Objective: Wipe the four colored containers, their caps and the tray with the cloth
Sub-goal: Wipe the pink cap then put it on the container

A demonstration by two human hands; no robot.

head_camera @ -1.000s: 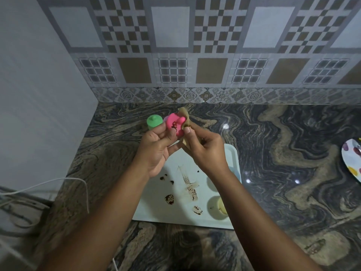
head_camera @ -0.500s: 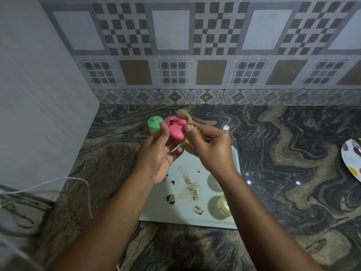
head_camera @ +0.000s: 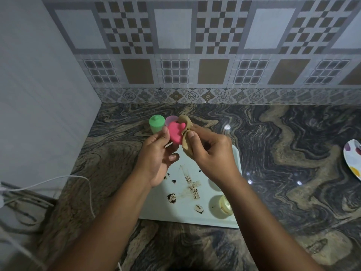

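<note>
Head view, and both hands are up over the far end of the tray [head_camera: 237,165]. The left hand [head_camera: 156,156] grips the pink cap [head_camera: 175,133], thumb on its left edge and fingers curled behind it, holding it clear of the counter [head_camera: 283,153]. The right hand [head_camera: 212,153] pinches the tan cloth [head_camera: 187,139] between thumb and fingers and has it against the cap's right side. A fold of cloth loops up over the cap's knob.

Just behind the cap sits the pink container [head_camera: 170,119]. Only its open rim shows, and I cannot tell what it stands on. Beside it on the left stands the green container [head_camera: 156,124], upright on the counter with its cap on.

The pale tray lies flat below the hands. Brown smears [head_camera: 192,187] and dark spots mark its middle. A yellow container [head_camera: 224,207] lies on its side in a round hollow near the front right corner, partly hidden by the right forearm.

Far right, a spotted plate [head_camera: 353,158] pokes in at the edge. On the left, a white cable [head_camera: 58,180] trails across the counter's corner. A patterned tile wall [head_camera: 175,45] runs along the back.
</note>
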